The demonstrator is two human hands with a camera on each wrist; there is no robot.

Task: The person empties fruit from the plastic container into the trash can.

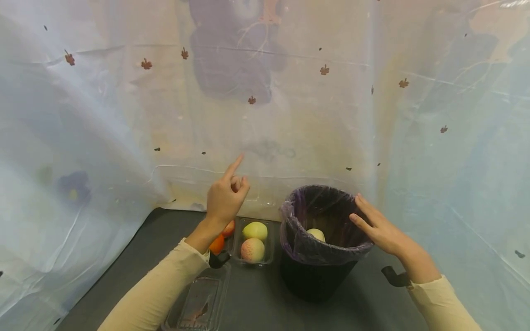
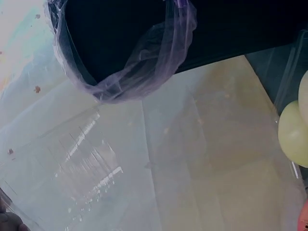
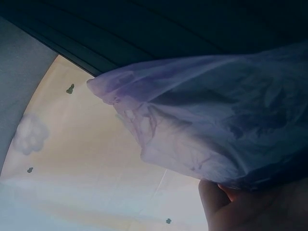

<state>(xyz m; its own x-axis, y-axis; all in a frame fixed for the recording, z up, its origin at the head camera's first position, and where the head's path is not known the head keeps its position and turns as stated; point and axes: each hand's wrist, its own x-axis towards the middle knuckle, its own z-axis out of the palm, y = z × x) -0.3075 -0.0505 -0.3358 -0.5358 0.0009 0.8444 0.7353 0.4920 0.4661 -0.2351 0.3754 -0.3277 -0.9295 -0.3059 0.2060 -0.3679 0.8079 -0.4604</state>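
Note:
My left hand point(image 1: 225, 197) is raised in front of the wall sheet, its index finger straight and the others curled. In the left wrist view, ribbed clear glints point(image 2: 89, 159) show near its fingertips, but I cannot tell whether it holds clear plastic. My right hand point(image 1: 383, 232) touches the right rim of a black bin point(image 1: 314, 280) with its fingers fairly straight. A thin purple bag point(image 1: 327, 250) lines the bin and folds over its rim; in the right wrist view the bag point(image 3: 202, 120) hides part of that hand. Inside lies a pale round fruit point(image 1: 316, 234).
Left of the bin, a clear tray point(image 1: 269, 257) holds a yellow-green fruit point(image 1: 255, 230) and a pinkish fruit point(image 1: 252, 250). An orange fruit point(image 1: 217, 244) and a red fruit point(image 1: 228, 229) show beside my left wrist. Another clear tray point(image 1: 203, 299) lies nearer. Plastic sheeting point(image 1: 290, 128) hangs behind.

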